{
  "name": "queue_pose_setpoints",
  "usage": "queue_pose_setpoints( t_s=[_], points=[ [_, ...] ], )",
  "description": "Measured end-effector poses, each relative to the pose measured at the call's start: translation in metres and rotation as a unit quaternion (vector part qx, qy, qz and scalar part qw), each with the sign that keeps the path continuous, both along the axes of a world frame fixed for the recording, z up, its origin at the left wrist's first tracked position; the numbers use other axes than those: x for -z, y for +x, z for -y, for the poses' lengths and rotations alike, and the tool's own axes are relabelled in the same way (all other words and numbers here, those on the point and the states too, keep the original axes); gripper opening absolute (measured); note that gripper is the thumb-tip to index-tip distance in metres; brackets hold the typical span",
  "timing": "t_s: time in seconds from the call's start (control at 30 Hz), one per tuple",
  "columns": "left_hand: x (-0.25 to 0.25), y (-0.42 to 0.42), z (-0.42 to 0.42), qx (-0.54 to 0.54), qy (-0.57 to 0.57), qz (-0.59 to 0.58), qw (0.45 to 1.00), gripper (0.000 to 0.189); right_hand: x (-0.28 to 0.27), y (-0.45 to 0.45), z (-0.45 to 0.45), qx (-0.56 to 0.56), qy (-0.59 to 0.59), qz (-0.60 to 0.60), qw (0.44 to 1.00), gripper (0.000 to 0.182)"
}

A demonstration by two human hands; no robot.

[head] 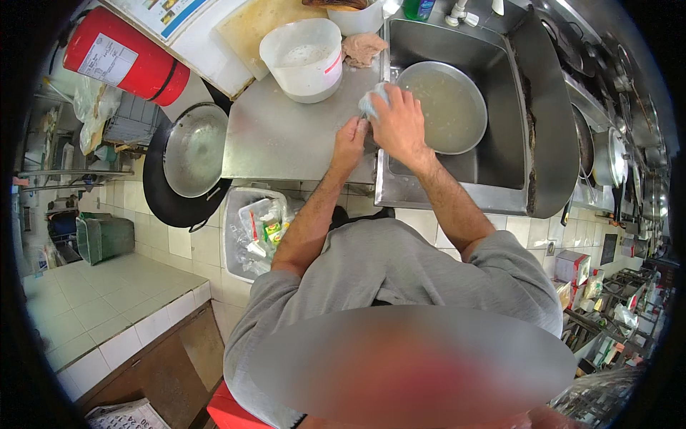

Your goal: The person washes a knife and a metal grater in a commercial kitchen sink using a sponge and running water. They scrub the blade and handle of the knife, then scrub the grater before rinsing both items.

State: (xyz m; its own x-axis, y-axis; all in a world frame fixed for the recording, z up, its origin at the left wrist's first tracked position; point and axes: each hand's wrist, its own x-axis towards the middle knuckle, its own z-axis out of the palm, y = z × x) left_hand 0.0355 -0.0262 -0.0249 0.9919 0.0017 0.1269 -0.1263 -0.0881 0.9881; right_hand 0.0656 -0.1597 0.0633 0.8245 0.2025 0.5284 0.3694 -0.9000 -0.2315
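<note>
My right hand [399,124] presses a light blue cloth or scrubbing pad [373,100] at the left rim of the steel sink [496,96]. Just left of it, my left hand [351,140] is closed around a small, thin item, mostly hidden, that meets the cloth. In the sink basin a round metal pan [442,107] holds cloudy water, to the right of my hands. A white plastic tub [303,61] with whitish contents stands on the steel counter [289,134], and a crumpled brown cloth [364,49] lies beside it.
A faucet [460,15] and a green bottle [418,8] are at the sink's back. Metal and black woks [195,150] sit left of the counter. Below it stands a waste bin [236,236]. A red fire extinguisher [128,56] is at upper left; pots [611,155] are at right.
</note>
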Motion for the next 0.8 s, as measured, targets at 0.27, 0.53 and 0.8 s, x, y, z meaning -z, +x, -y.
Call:
queue_pose_setpoints(
  t_s=[0.27,0.53,0.8],
  points=[
    [0.018,-0.006,-0.007,0.065,0.057,0.008,0.996,0.027,0.074,0.105,0.079,-0.026,0.354,-0.457,0.816,0.033],
    [0.005,-0.003,0.008,0.011,-0.003,-0.009,1.0,0.024,0.015,0.031,0.024,-0.038,0.084,-0.14,0.986,0.035],
    [0.015,-0.003,0.012,0.003,-0.049,-0.003,0.999,0.027,-0.003,0.013,0.005,0.03,-0.018,-0.094,0.995,0.032]
  ],
)
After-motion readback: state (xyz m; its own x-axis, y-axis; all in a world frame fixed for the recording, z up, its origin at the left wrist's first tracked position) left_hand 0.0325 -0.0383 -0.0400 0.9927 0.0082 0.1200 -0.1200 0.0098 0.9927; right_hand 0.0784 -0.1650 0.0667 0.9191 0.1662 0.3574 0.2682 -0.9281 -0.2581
